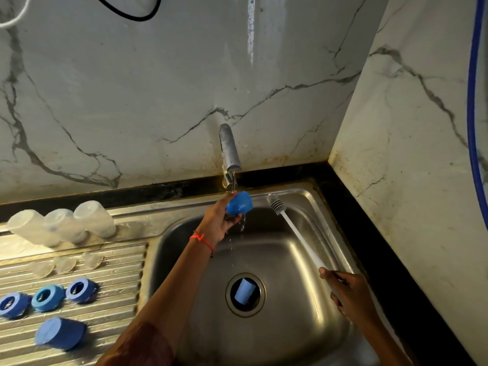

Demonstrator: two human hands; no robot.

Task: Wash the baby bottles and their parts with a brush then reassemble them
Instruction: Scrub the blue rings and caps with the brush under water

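Observation:
My left hand [219, 220] holds a blue bottle cap [239, 203] under the running tap [229, 149], above the steel sink [311, 196]. My right hand [348, 294] grips the white handle of a bottle brush [290, 228], whose grey bristle head points toward the sink's back rim. Three clear bottles [63, 223] stand upside down at the back of the drainboard. In front of them lie three clear teats [66, 264], three blue collar rings [48, 298] and another blue cap [60, 334]. A third blue cap [245, 290] lies in the drain.
Marble walls close in behind and on the right, with a black counter edge [351, 220] along the sink. The ribbed drainboard [116, 286] fills the left side. A blue hose [472, 101] hangs at the far right.

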